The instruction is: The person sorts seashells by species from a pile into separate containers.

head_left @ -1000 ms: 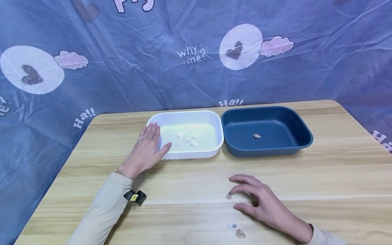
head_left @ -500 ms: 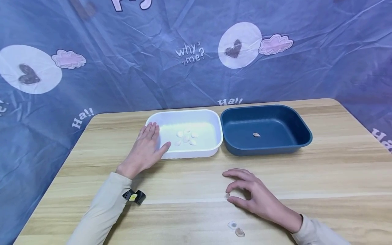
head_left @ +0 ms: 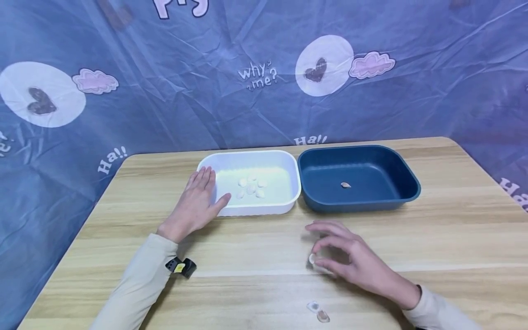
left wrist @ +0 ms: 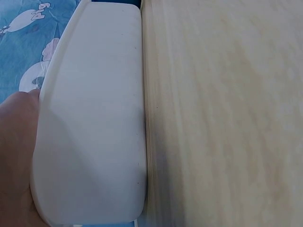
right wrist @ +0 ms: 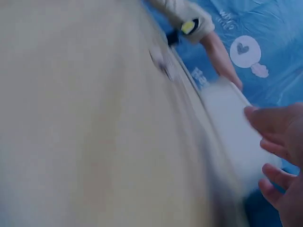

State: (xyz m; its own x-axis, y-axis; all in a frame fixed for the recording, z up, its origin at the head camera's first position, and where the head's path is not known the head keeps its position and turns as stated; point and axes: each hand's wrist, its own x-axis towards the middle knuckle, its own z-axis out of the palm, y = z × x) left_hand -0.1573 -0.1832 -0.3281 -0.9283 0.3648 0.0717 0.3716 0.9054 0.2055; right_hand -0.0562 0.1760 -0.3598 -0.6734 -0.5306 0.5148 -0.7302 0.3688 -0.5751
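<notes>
My right hand (head_left: 356, 263) pinches a small pale shell-like piece (head_left: 311, 259) between thumb and index finger, over the table in front of the blue tray (head_left: 354, 204). The other fingers reach forward, apart. In the right wrist view this hand (right wrist: 284, 151) is at the right edge, blurred. My left hand (head_left: 194, 204) rests with straight fingers on the left rim of the white tray (head_left: 257, 210), thumb at its front rim. Several pale shell-like pieces (head_left: 251, 188) lie inside the white tray. One brown shell-like piece (head_left: 345, 185) lies in the blue tray.
A whitish shell-like piece (head_left: 313, 306) and a brown one (head_left: 323, 316) lie side by side near the front of the wooden table (head_left: 247, 284). The two trays stand side by side at the back, before a blue printed cloth (head_left: 185, 101).
My right thumb and index finger have closed on the pale piece, and it has lifted slightly off the table, moving a little back and right. My left hand stays on the white tray.
</notes>
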